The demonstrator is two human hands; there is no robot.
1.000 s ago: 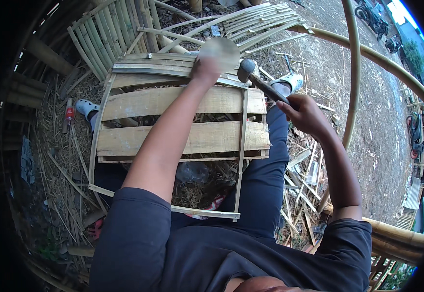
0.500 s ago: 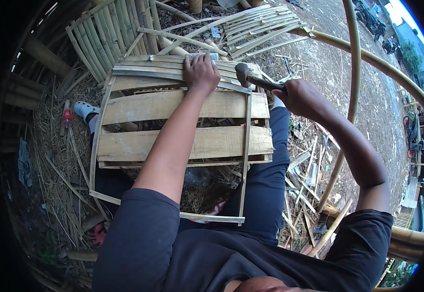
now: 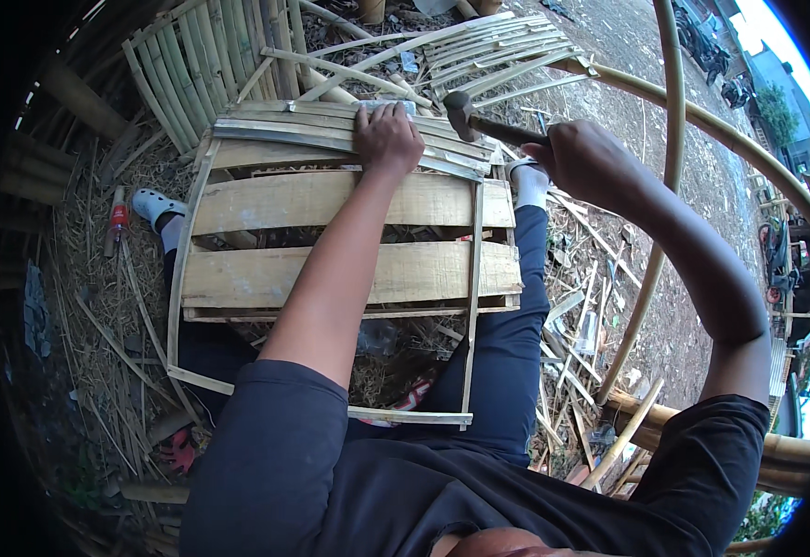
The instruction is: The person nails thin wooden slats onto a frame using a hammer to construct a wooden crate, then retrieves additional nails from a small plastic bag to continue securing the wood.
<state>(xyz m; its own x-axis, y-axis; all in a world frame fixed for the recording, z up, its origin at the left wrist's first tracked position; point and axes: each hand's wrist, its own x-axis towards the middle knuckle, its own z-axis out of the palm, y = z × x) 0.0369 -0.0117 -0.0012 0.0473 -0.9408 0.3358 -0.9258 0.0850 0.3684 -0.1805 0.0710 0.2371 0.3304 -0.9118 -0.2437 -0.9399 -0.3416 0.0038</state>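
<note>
Head view: the person's left hand (image 3: 389, 139) presses palm-down on the thin strips (image 3: 275, 132) along the far edge of a slatted wooden frame (image 3: 238, 202), its fingers bent over a small pale-grey piece (image 3: 409, 108) (mostly covered, so its kind is hard to tell). The right hand (image 3: 580, 158) is closed around the handle of a hammer (image 3: 507, 133), whose head is at the frame's far right corner; whether metal meets wood cannot be told. The frame lies across the person's dark-trousered legs (image 3: 507, 339), its two wide boards running side to side and its near part open between narrow strips. To the left are a pale clog (image 3: 156, 206) and a bottle with a red label (image 3: 119, 215). Beyond the frame, a bamboo panel (image 3: 177, 79) leans near a fan of slats (image 3: 498, 56), and wood scraps (image 3: 577, 371) litter the ground at right.
</note>
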